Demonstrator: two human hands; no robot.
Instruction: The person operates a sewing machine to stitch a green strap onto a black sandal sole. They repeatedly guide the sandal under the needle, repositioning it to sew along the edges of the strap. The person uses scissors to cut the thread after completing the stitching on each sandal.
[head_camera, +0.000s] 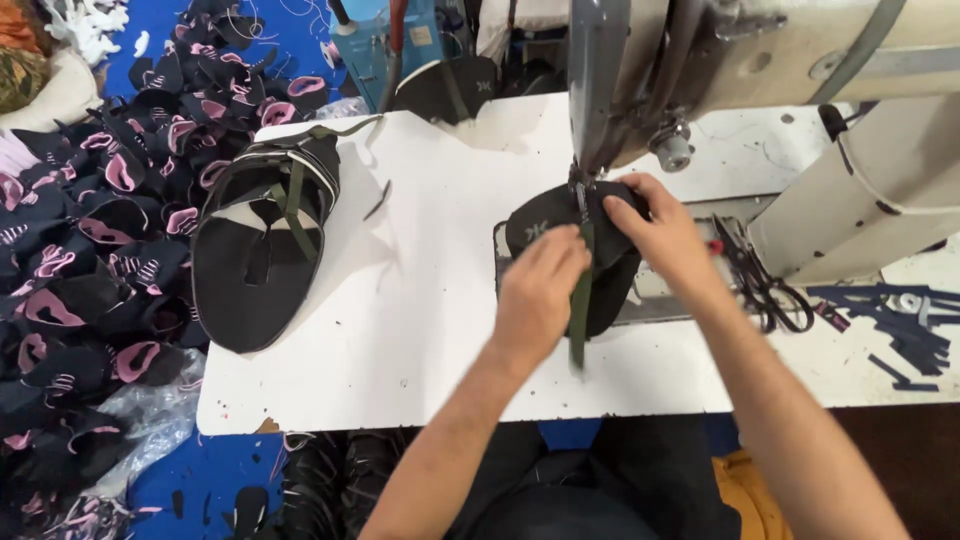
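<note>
A black fabric shoe-upper piece (545, 222) lies under the needle of a cream sewing machine (760, 60). My left hand (538, 295) pinches an olive green strap (580, 310) that runs down over the black piece toward me. Past it, my right hand (660, 230) presses its fingertips on the black fabric right beside the presser foot (580, 185). Both hands are on the white table (420, 300).
A stack of finished black pieces with green straps (265, 235) rests at the table's left. Black and pink cut pieces (90, 220) heap on the blue floor to the left. Black scissors (760, 280) and dark strap scraps (900, 330) lie at the right.
</note>
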